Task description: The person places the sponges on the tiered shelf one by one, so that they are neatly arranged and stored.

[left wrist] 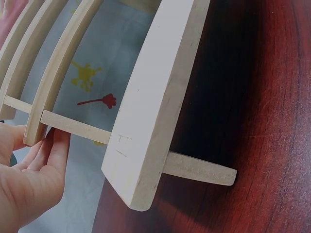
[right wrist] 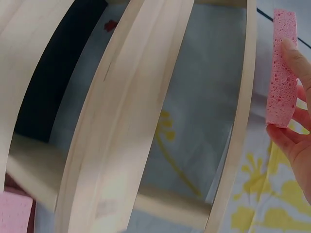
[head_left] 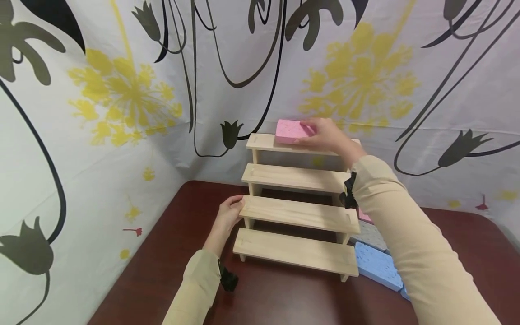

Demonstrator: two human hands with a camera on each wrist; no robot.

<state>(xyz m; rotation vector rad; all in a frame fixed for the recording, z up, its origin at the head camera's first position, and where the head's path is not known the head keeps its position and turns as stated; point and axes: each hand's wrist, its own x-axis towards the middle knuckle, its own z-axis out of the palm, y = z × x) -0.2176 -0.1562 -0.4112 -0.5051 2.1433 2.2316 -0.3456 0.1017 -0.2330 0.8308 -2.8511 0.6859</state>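
A pink sponge (head_left: 289,132) is at the top step of a pale wooden four-step stand (head_left: 300,243), left of its middle. My right hand (head_left: 327,137) holds it between thumb and fingers by its right side. In the right wrist view the sponge (right wrist: 282,73) shows a porous narrow side, and a gap appears between it and the top board. Whether it touches that board I cannot tell. With thumb and fingers, my left hand (head_left: 229,216) grips the left end of the second step from the bottom; the left wrist view shows this hand (left wrist: 36,179) around the board's end.
To the stand's right, partly behind my right sleeve, lie a blue sponge (head_left: 378,266), a grey sponge (head_left: 370,234) and another pink sponge (head_left: 364,216). The dark red-brown table (head_left: 162,253) meets flower-printed cloth (head_left: 252,104) at the back and left.
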